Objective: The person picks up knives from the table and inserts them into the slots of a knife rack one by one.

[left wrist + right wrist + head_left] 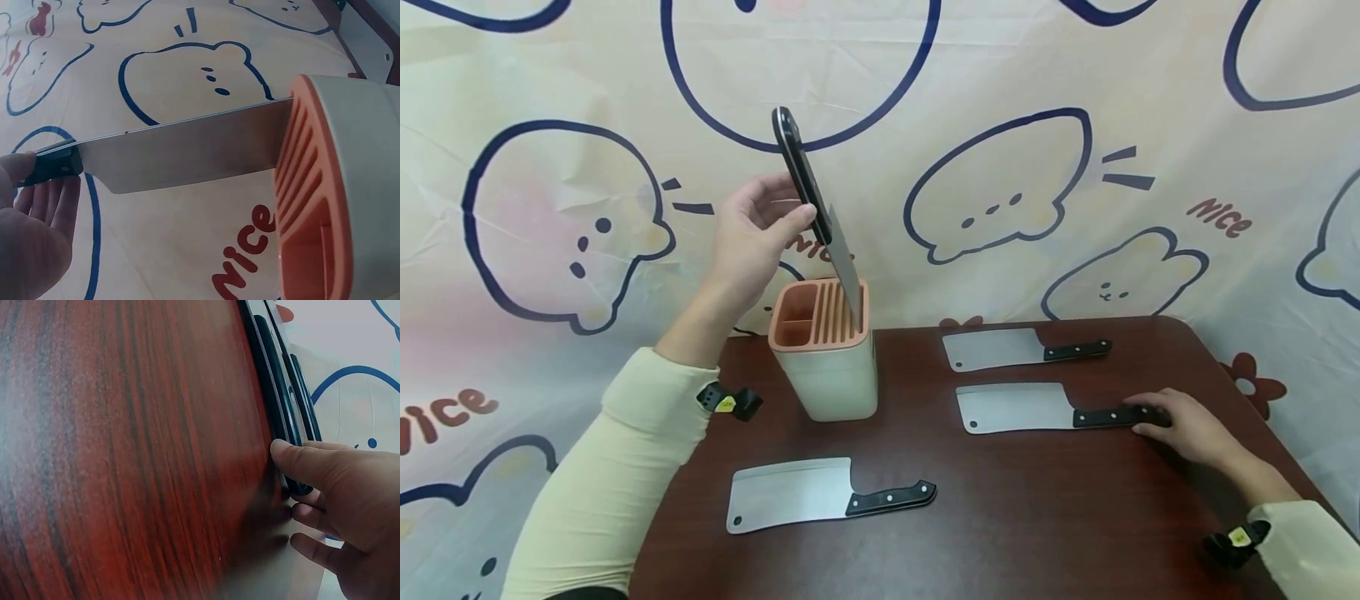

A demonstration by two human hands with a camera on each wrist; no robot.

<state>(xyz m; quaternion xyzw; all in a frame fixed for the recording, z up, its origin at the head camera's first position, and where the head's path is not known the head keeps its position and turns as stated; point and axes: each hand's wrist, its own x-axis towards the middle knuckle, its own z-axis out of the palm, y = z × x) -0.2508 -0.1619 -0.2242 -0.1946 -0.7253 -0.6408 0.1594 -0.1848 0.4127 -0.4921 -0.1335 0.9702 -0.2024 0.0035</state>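
Note:
My left hand (752, 237) pinches the black handle of a kitchen knife (842, 258) between thumb and fingers. The knife stands tilted, handle up, and the far end of its blade is inside a slot of the knife block (835, 379). In the left wrist view that blade (194, 147) reaches into the slotted orange top. At the right, my right hand (1183, 425) grips the handle end of a cleaver (1015, 408) lying flat on the table. Its thumb lies over the black handle (278, 394) in the right wrist view.
A second cleaver (992, 348) lies just behind the gripped one, and another cleaver (793, 492) lies at the front left. All rest on a dark wooden table (1000, 517). A patterned cloth (865, 192) hangs behind the table's back edge.

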